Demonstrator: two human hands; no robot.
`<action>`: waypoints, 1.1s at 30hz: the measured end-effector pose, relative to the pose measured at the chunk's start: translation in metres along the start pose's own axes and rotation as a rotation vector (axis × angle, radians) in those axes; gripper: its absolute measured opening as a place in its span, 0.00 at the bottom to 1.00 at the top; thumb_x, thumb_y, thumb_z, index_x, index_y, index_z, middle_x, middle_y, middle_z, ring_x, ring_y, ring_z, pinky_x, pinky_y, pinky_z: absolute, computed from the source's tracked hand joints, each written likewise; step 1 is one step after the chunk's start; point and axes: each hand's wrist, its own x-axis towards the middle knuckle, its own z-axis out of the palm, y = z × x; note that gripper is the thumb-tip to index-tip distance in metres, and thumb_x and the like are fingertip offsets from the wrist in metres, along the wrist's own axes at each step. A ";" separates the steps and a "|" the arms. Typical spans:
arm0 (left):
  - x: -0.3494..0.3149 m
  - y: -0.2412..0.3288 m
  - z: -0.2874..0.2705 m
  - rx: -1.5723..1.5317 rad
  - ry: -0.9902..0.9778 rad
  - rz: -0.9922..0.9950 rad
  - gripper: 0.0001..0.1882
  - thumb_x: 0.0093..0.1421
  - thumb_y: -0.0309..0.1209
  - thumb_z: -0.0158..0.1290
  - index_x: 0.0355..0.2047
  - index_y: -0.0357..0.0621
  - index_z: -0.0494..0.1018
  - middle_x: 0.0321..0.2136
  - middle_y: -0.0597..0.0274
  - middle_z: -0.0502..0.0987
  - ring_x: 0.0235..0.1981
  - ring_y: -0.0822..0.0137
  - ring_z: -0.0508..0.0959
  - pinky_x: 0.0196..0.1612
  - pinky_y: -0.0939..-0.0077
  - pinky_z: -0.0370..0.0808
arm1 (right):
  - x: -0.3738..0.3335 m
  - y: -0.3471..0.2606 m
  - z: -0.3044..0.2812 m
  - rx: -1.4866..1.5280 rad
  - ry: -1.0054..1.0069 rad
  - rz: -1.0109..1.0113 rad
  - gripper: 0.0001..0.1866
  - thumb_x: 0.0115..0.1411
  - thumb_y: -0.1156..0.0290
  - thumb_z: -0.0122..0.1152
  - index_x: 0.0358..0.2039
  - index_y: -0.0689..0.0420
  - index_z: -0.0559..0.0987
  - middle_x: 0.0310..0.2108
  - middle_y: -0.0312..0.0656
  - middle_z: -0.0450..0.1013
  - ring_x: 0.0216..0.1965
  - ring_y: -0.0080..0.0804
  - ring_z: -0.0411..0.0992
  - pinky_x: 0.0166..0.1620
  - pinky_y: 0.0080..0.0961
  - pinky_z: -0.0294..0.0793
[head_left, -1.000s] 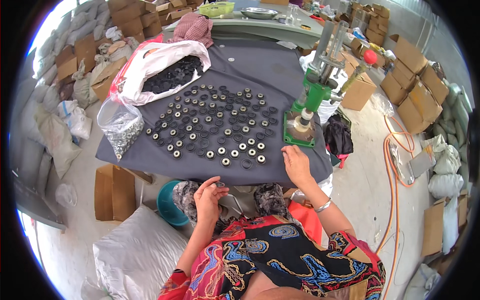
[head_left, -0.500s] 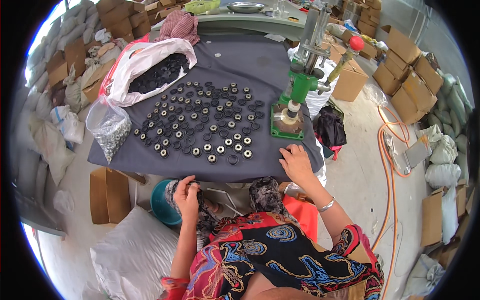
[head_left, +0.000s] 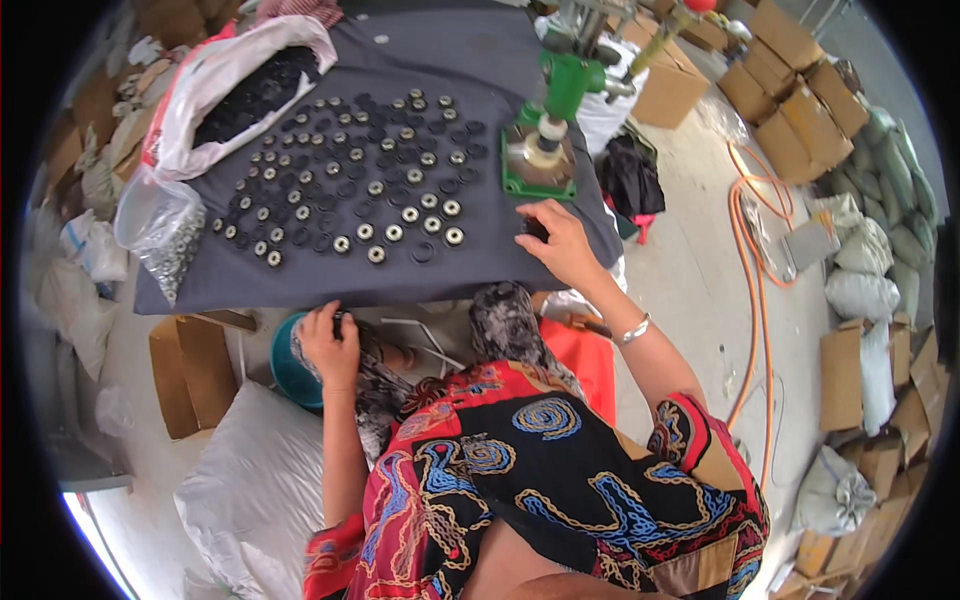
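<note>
At the table's front right corner, my right hand (head_left: 565, 243) has its fingers curled round a small black piece (head_left: 535, 229). Just beyond it stands a green hand press (head_left: 570, 88) with a lever and a white round die. Below the front edge, my left hand (head_left: 330, 350) is closed on another small dark piece (head_left: 341, 322), mostly covered by its fingers. Black round caps are spread over the dark cloth, many bearing a silver metal ring, like this capped ring (head_left: 376, 254). Among them lies a bare black cap (head_left: 423, 253).
A white bag (head_left: 180, 135) of black parts and a clear bag (head_left: 172, 240) of metal pieces rest at the table's left. Below are a teal bucket (head_left: 290, 370), a cardboard box (head_left: 192, 375) and a large white sack (head_left: 250, 470). An orange hose (head_left: 757, 320) crosses the floor on the right.
The view has shifted, so the table sits higher and further left. My right hand has gone from resting on the cloth to curling round a black piece. A dark piece now shows in my left hand.
</note>
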 end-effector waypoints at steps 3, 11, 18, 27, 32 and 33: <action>-0.004 -0.012 -0.003 0.010 0.033 0.021 0.15 0.49 0.25 0.59 0.39 0.43 0.77 0.33 0.56 0.76 0.36 0.52 0.74 0.46 0.58 0.68 | -0.010 0.006 -0.006 -0.161 0.026 -0.017 0.21 0.50 0.69 0.67 0.46 0.56 0.76 0.37 0.44 0.71 0.42 0.43 0.70 0.47 0.36 0.68; 0.003 -0.012 -0.003 -0.030 0.019 -0.026 0.14 0.48 0.25 0.59 0.38 0.43 0.77 0.32 0.56 0.76 0.36 0.51 0.74 0.44 0.59 0.69 | -0.002 0.007 -0.022 -0.373 -0.203 -0.032 0.20 0.49 0.71 0.67 0.44 0.60 0.77 0.36 0.45 0.70 0.38 0.42 0.71 0.43 0.33 0.71; 0.001 -0.008 -0.011 -0.008 0.019 -0.020 0.14 0.47 0.25 0.59 0.37 0.42 0.77 0.33 0.55 0.77 0.36 0.51 0.75 0.46 0.58 0.68 | 0.037 -0.054 0.005 -0.064 -0.243 -0.043 0.19 0.49 0.72 0.65 0.43 0.60 0.77 0.37 0.46 0.69 0.36 0.43 0.72 0.41 0.34 0.72; 0.000 -0.010 -0.019 0.003 0.032 -0.008 0.15 0.47 0.26 0.59 0.37 0.42 0.77 0.34 0.56 0.77 0.36 0.53 0.75 0.44 0.59 0.68 | 0.054 -0.066 0.050 -0.145 -0.260 -0.279 0.20 0.49 0.73 0.66 0.45 0.59 0.78 0.38 0.44 0.70 0.40 0.41 0.72 0.44 0.32 0.72; -0.001 -0.014 -0.018 0.047 0.051 0.004 0.14 0.47 0.25 0.59 0.37 0.44 0.77 0.34 0.57 0.77 0.36 0.53 0.75 0.43 0.61 0.70 | 0.055 -0.051 0.029 -0.123 -0.313 -0.090 0.20 0.49 0.73 0.66 0.45 0.59 0.78 0.37 0.43 0.70 0.39 0.41 0.71 0.44 0.32 0.72; 0.000 -0.015 -0.017 0.048 0.053 0.002 0.14 0.47 0.25 0.59 0.37 0.44 0.77 0.34 0.57 0.77 0.36 0.53 0.75 0.43 0.61 0.70 | 0.053 -0.049 0.031 -0.118 -0.337 -0.097 0.20 0.50 0.73 0.66 0.45 0.59 0.78 0.37 0.43 0.70 0.39 0.41 0.71 0.44 0.32 0.72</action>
